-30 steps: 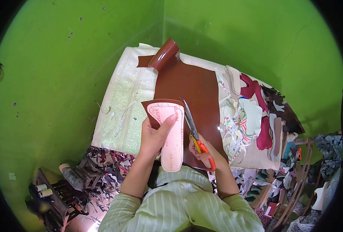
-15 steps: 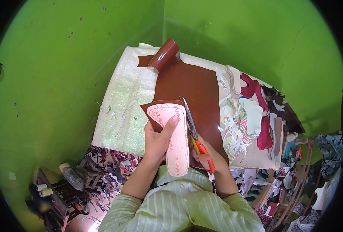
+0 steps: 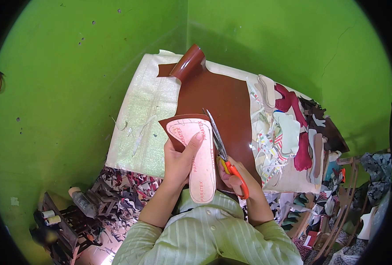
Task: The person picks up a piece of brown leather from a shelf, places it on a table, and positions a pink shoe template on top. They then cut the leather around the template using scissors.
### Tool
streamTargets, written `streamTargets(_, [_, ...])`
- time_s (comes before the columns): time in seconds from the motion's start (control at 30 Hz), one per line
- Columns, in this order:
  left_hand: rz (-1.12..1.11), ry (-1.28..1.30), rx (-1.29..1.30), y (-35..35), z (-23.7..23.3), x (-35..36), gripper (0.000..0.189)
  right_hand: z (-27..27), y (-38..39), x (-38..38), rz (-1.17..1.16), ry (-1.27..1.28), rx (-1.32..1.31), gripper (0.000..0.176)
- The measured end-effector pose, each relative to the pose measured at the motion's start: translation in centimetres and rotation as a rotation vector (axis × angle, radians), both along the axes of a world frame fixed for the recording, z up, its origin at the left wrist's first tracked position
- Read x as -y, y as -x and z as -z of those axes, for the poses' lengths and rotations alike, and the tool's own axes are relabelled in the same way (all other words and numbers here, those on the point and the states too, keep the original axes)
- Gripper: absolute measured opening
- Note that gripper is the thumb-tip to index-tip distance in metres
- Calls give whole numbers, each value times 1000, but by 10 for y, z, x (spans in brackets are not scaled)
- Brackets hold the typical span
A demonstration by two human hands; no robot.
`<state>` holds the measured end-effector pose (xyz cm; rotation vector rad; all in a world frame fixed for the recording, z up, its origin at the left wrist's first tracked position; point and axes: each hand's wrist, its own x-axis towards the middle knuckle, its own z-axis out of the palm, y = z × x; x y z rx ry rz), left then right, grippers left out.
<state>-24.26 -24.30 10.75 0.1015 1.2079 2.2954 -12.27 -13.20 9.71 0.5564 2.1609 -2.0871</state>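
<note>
A pale insole-shaped piece (image 3: 202,170) printed with red "PARATEX" lies against a brown sheet piece (image 3: 173,125). My left hand (image 3: 178,161) is closed on both, thumb on the pale face. My right hand (image 3: 240,174) grips scissors (image 3: 219,142) with orange and yellow handles, just right of the insole piece. The blades point up and are slightly parted at their tips, beside the piece's upper right edge. Beyond my hands a large brown sheet (image 3: 218,95) is spread, rolled up at its far end.
The covered table (image 3: 134,110) stands against green walls. On its right lie printed scraps (image 3: 268,145), dark red pieces (image 3: 301,152) and insole-shaped pieces (image 3: 266,90). Heaps of scraps lie on the floor. At lower left are a bottle (image 3: 83,203) and thread spools (image 3: 51,217).
The insole piece and brown piece have shifted very slightly left. The scissors' orange handle has moved slightly right, away from the yellow one.
</note>
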Motion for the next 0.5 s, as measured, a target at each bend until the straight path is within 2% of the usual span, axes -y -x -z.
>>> streamTargets(0.23, [71,3,-8,0,1,1,22,-2,-4,-5,-11,29,41,91])
streamTargets(0.4, [101,54,-25,2,4,2,22,-4,-8,-9,-45,-55,35,98])
streamTargets(0.5, [131,49,-11,4,4,4,22,-11,-8,-9,-56,-68,45,94])
